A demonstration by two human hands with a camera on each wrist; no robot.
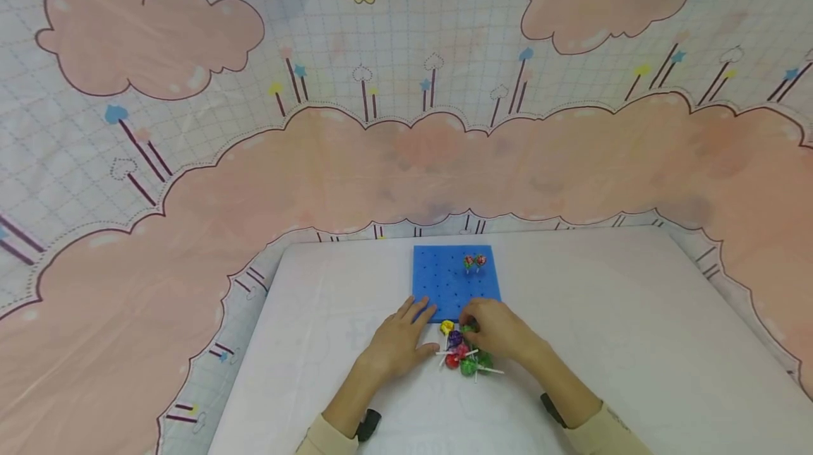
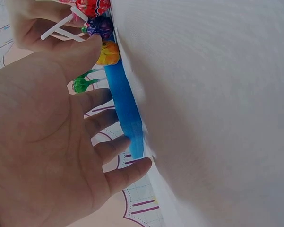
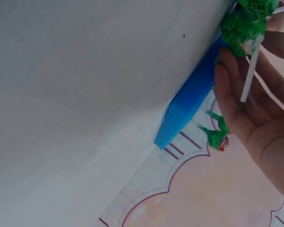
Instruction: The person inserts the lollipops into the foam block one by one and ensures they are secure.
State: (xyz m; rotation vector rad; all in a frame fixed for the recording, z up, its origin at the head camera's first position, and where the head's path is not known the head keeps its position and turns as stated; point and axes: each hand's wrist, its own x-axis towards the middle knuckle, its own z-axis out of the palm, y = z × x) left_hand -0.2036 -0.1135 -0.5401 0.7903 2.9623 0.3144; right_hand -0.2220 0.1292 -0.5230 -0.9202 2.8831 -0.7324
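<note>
A blue foam board (image 1: pixel 444 278) dotted with holes lies on the white table (image 1: pixel 622 314). Two wrapped lollipops (image 1: pixel 474 261) stand upright in its far right part. A pile of loose lollipops (image 1: pixel 464 358) in red, green, purple and yellow lies just in front of the board. My left hand (image 1: pixel 422 310) lies flat, its straight fingers (image 2: pixel 114 146) resting on the board's near left corner (image 2: pixel 127 118). My right hand (image 1: pixel 471 325) is over the pile and pinches a green lollipop (image 3: pixel 243 26), whose white stick (image 3: pixel 250 71) runs across the fingers.
A pink cloud-patterned cloth (image 1: pixel 406 123) hangs behind and around the table. The table's far edge runs just beyond the board. Bare white tabletop stretches to the left and right of the hands.
</note>
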